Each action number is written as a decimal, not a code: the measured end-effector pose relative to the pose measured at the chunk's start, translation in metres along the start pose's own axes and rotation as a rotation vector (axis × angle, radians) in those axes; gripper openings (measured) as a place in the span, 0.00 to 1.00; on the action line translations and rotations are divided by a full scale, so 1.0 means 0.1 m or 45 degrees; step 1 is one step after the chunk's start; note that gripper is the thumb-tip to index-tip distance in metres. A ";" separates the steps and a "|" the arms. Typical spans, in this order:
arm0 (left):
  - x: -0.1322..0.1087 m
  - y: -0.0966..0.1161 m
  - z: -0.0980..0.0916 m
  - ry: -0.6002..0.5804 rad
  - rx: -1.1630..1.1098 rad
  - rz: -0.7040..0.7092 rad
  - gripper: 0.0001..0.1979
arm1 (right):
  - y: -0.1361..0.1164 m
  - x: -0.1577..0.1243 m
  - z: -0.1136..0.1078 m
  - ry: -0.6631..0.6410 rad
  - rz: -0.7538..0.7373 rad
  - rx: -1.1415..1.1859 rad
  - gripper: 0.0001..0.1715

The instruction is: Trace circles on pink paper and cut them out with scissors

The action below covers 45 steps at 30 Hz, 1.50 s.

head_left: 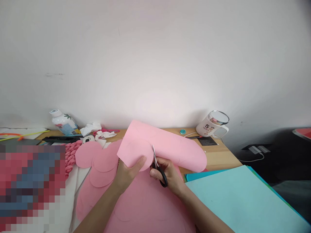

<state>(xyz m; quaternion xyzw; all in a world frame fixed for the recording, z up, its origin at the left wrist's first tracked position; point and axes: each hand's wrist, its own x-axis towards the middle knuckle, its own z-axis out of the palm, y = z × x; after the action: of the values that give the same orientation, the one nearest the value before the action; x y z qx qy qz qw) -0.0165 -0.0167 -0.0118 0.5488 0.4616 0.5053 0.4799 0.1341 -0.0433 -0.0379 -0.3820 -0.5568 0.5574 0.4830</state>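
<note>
My left hand (pixel 127 174) pinches the lower edge of a pink paper sheet (pixel 170 145), thumb on top, holding it lifted and curved over the desk. My right hand (pixel 170 176) grips black-handled scissors (pixel 157 168), whose blades point up into the sheet along a drawn circle outline. Several cut pink paper circles (pixel 97 160) lie overlapping just left of my left hand. More pink paper (pixel 145 207) lies flat under both forearms.
A stack of teal paper (pixel 238 200) lies at the right. A white mug (pixel 213 126), a dark card (pixel 207 141) and a cable sit at the back right. A white bottle (pixel 63 123), crumpled paper and pink foam pieces (pixel 71 155) are at the back left on the wooden desk (pixel 223 155).
</note>
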 end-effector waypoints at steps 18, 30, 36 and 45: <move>0.02 -0.04 -0.04 -0.037 -0.025 -0.006 0.25 | 0.02 0.00 -0.01 0.000 -0.012 -0.030 0.21; 0.03 -0.02 -0.08 -0.106 -0.032 -0.012 0.23 | 0.02 0.00 -0.03 0.037 0.006 -0.071 0.21; 0.03 -0.02 -0.03 -0.088 -0.161 -0.005 0.21 | 0.04 -0.01 0.01 0.180 -0.031 -0.147 0.18; 0.03 -0.17 0.01 0.008 -0.138 -0.088 0.20 | 0.09 -0.01 0.11 0.282 -0.049 -0.137 0.17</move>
<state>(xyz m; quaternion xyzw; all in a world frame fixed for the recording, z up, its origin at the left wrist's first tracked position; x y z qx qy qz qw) -0.0152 -0.0122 -0.0282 0.5042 0.4538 0.5143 0.5248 0.1227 -0.0463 -0.0456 -0.4558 -0.5364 0.4717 0.5310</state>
